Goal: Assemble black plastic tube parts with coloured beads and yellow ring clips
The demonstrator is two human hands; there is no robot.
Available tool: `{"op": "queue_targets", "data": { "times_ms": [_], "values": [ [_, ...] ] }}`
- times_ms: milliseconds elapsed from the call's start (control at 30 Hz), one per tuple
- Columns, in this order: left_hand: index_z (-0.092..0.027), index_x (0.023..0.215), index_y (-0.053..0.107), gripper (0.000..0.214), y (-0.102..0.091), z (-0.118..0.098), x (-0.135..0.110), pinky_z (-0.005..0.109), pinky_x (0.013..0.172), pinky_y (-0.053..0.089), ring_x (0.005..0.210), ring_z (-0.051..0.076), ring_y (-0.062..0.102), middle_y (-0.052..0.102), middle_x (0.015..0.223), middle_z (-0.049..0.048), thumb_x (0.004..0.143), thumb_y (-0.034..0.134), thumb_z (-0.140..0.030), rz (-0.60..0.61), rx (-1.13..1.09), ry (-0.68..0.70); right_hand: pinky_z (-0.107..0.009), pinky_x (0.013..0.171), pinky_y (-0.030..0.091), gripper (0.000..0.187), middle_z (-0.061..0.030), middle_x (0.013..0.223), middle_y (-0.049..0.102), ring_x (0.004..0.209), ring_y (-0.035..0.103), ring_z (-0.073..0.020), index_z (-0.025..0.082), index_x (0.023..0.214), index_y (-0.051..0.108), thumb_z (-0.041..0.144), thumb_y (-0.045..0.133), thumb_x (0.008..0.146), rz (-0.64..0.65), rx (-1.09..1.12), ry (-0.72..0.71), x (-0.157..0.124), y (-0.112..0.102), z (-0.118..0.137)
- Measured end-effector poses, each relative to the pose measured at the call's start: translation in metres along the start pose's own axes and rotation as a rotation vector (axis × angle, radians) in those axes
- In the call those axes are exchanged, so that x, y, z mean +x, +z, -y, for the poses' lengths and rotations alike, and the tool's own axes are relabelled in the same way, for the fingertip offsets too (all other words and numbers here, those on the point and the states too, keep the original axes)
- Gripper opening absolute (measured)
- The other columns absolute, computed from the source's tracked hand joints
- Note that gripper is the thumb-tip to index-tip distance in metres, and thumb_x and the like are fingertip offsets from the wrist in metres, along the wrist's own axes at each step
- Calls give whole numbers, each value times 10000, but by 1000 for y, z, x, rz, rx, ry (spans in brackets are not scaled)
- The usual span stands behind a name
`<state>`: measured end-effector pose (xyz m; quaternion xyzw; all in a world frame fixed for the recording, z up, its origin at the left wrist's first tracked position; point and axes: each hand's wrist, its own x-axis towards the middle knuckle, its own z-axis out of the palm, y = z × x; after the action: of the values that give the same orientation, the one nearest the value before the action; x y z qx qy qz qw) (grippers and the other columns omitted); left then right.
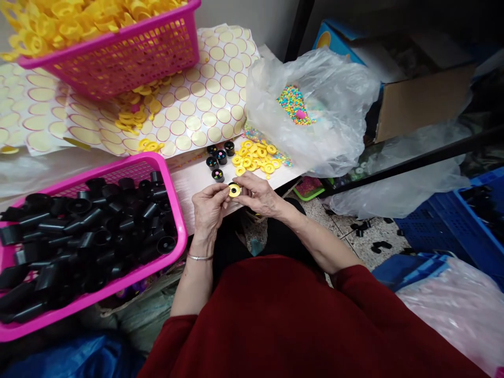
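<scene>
While five black cups (218, 175) stand open-topped on the bench (185, 184), one yellow ring (235, 186) is in work

Left to right: two pink baskets. Lower pink basket (181, 231) is heaped with black plastic tubes (82, 231); upper pink basket (165, 50) is overfull of yellow plastic parts (79, 21). Both too jumbled to count.
Left hand (209, 207): thumb and fingers nearly closed, pinching the ring's left edge. Cups just beyond it: 5, coloured bits inside, no yellow ring on any.
Ring: 1, above the bench's front edge, between both hands. Dark centre; can't tell what's behind it.
Yellow ring pile (255, 157): loose, overlapped, no firm count.
Right hand (260, 195): fingers curled nearly closed, gripping the ring's right side.
Clear plastic bag (334, 94): 1, with coloured beads (293, 105), uncountable.
Progress, my read: mid-piece. Five cups look filled but uncapped; no finished pieces that I can pick out. Plenty of stock left.
</scene>
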<state>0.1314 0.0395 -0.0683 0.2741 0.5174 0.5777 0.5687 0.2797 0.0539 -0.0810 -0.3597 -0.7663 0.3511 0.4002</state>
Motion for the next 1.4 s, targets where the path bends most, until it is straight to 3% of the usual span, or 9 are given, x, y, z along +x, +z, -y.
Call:
{"op": "queue_targets", "data": {
  "times_ms": [233,433,700,967,1267,1400],
  "values": [
    [-139,620,675,110,2,7,11,180,405,334,415,47,456,559,476,-37,544,750,-166,-39,81,79,-265,669,394,38,-4,844,457,707,450,-118,169,857,564,202,574,842,48,-25,50,9,1,-9],
    [-136,606,662,113,1,16,16,174,381,283,395,40,425,551,472,-40,528,741,-158,-50,19,68,-268,665,388,233,-8,872,448,713,444,-123,146,954,567,262,671,782,20,12,108,13,4,-15],
    [-133,624,671,137,2,19,20,168,389,296,432,43,456,570,530,-32,533,760,-182,-48,56,99,-272,704,389,99,-5,828,446,781,461,-147,160,863,566,220,612,799,33,-36,156,14,4,-10],
    [-141,652,682,121,2,19,16,192,427,344,447,54,459,578,554,-29,571,755,-193,-47,84,126,-270,697,394,90,-8,832,453,770,465,-145,166,851,556,217,608,798,4,-46,148,13,5,-10],
    [-157,688,699,123,-4,27,17,198,498,392,509,56,472,599,653,-15,622,748,-248,36,166,199,-263,662,401,58,-3,842,460,684,455,-115,169,858,555,214,564,822,1,-28,140,5,5,-11],
    [-155,691,707,148,-4,27,17,195,501,378,513,59,469,596,620,-17,597,764,-253,17,143,147,-266,668,397,83,-2,840,452,694,453,-119,168,869,557,216,584,806,-10,-24,145,4,7,-12]
  ]
}}
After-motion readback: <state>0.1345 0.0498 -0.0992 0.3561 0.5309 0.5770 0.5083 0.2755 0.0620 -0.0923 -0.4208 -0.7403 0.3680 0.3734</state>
